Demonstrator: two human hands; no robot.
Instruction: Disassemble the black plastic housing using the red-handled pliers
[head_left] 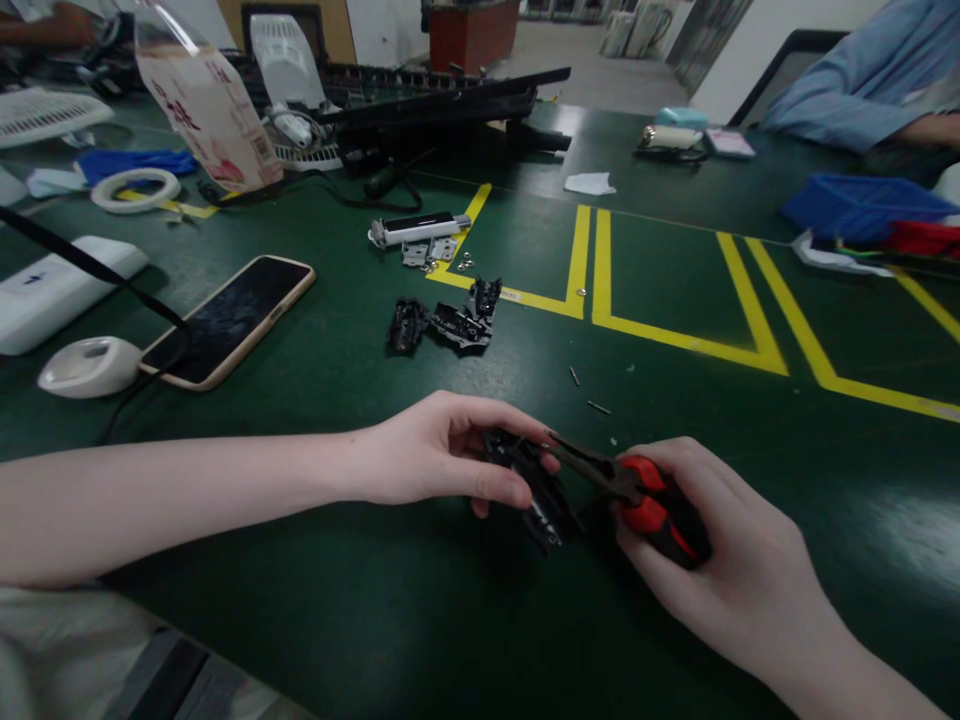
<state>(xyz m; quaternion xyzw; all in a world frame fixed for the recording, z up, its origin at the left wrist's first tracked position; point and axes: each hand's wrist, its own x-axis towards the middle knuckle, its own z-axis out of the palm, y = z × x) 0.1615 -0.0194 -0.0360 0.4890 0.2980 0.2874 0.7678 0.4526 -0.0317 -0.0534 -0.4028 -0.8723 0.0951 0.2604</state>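
Observation:
Between the thumb and fingers of my left hand (442,455) is a black plastic part (546,505), tilted down to the right above the green table. My right hand (731,560) is wrapped round the red and black handles of a pair of pliers (645,500). The pliers' narrow jaws point left and reach the upper edge of the black part, close to my left fingertips; whether they grip anything is too small to tell. Beyond my hands lie broken black plastic pieces (457,325). Two thin metal pins (598,407) rest on the table behind the pliers.
A phone (232,320) lies at left with a black cord across it, beside a white plastic piece (90,367). Farther back are a white-and-black device (420,230), small metal parts, a tape roll (135,190) and a bottle (206,110). A person's blue sleeve (862,80) and blue tray (862,210) are at right.

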